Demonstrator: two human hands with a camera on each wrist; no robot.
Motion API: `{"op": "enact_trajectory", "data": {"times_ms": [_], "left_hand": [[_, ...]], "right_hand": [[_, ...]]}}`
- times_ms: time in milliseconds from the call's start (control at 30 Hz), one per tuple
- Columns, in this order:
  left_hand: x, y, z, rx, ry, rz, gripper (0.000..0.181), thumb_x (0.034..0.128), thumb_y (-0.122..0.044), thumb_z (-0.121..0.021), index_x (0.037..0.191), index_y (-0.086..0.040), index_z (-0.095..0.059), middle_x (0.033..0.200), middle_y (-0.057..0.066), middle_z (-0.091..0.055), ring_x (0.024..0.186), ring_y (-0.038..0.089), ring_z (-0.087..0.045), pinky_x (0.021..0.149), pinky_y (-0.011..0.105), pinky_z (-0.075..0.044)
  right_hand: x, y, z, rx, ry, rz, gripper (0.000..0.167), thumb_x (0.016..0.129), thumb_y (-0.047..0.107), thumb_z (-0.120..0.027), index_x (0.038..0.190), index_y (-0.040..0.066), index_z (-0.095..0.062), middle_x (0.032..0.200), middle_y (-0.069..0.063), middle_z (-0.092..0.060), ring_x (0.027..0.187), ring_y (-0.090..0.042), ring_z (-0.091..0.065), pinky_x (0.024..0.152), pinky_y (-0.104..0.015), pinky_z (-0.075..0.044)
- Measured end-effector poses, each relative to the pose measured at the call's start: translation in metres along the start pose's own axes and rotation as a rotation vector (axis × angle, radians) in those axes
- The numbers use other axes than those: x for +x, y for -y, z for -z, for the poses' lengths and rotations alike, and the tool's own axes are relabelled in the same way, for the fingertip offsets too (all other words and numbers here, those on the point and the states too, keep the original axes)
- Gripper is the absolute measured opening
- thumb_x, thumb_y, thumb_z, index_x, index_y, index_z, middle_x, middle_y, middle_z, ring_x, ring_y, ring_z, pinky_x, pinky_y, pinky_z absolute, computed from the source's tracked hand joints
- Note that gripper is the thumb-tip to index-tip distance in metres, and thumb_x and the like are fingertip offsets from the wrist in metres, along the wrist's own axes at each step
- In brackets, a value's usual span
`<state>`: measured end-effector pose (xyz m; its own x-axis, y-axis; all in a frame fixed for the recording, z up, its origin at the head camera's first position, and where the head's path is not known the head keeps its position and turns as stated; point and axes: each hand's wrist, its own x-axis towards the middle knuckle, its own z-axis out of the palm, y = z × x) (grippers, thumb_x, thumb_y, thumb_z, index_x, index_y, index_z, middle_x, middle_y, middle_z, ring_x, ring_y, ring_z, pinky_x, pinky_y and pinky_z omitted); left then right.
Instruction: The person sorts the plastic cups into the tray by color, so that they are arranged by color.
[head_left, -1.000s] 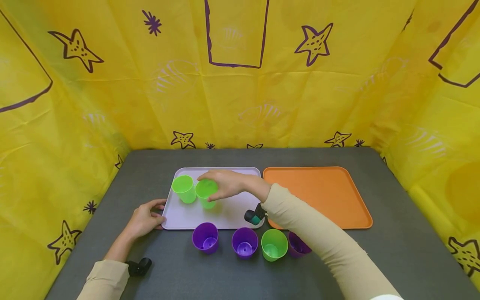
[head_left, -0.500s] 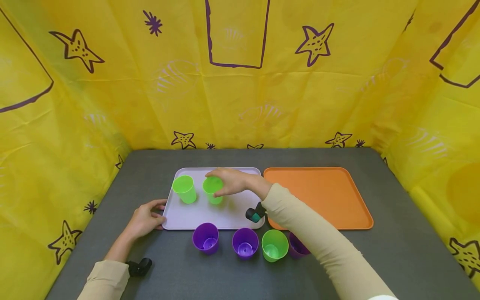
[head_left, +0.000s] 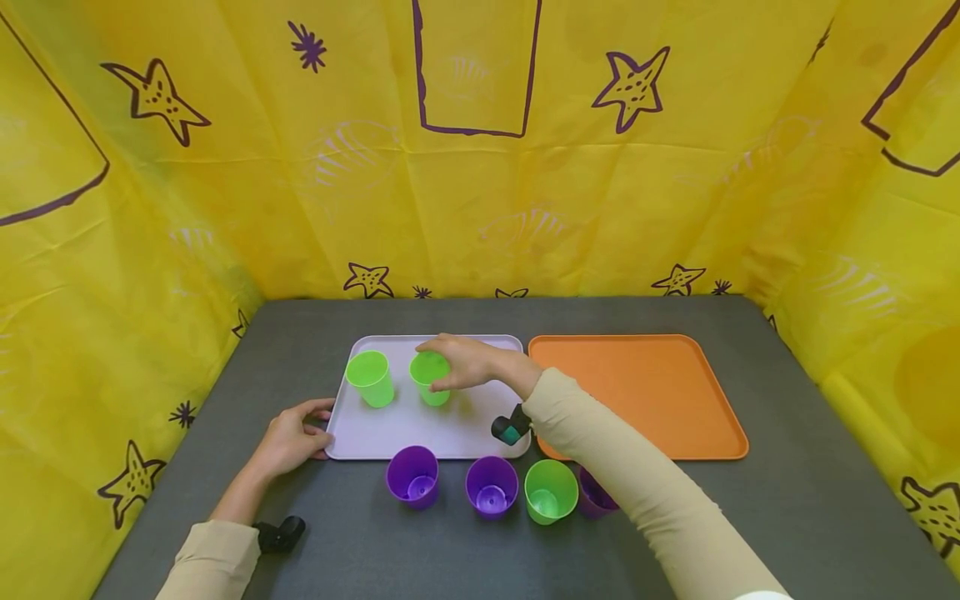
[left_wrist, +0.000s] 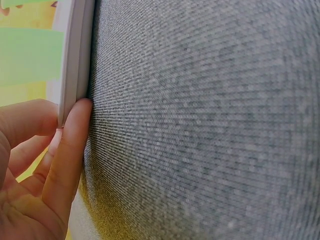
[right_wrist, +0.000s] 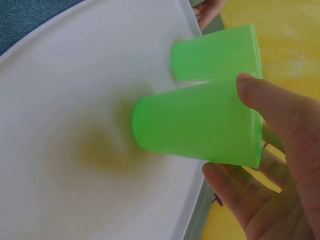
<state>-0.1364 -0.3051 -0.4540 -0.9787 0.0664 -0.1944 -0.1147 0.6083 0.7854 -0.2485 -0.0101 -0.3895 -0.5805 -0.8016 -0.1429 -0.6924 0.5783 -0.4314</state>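
Observation:
My right hand (head_left: 465,362) holds a green plastic cup (right_wrist: 200,125) near its rim, thumb on one side and fingers on the other. This cup stands upright over the pale lilac tray (head_left: 382,442); its base seems to touch the surface. A second green cup (head_left: 371,380) stands to its left on the same tray. At the tray's left edge is my left hand (head_left: 291,433), and in the left wrist view its thumb and a finger (left_wrist: 74,135) pinch the rim.
An orange tray (head_left: 637,392) lies to the right. In front of the trays stand purple cups (head_left: 412,477), (head_left: 492,487) and a green cup (head_left: 551,492); another purple cup (head_left: 594,496) is partly behind the right sleeve. Yellow printed cloth (head_left: 465,208) surrounds the grey table (head_left: 360,542).
The right hand has moved the green cup to the right along the lilac tray, widening the gap from the other green cup. The left hand has stayed at the tray's edge.

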Motion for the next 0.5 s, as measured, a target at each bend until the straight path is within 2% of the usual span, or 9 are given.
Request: {"op": "enact_trajectory", "data": {"times_ms": [500], "left_hand": [[0.0004, -0.0012, -0.0012, 0.005, -0.010, 0.003, 0.059, 0.0774, 0.003, -0.064, 0.132, 0.006, -0.042, 0.116, 0.027, -0.051, 0.078, 0.021, -0.063, 0.056, 0.029, -0.056]], "right_hand": [[-0.0012, 0.0011, 0.0001, -0.015, -0.009, -0.004, 0.065, 0.085, 0.032, -0.065, 0.139, 0.009, -0.038, 0.137, -0.011, -0.043, 0.124, -0.022, -0.044, 0.104, -0.033, -0.036]]}}
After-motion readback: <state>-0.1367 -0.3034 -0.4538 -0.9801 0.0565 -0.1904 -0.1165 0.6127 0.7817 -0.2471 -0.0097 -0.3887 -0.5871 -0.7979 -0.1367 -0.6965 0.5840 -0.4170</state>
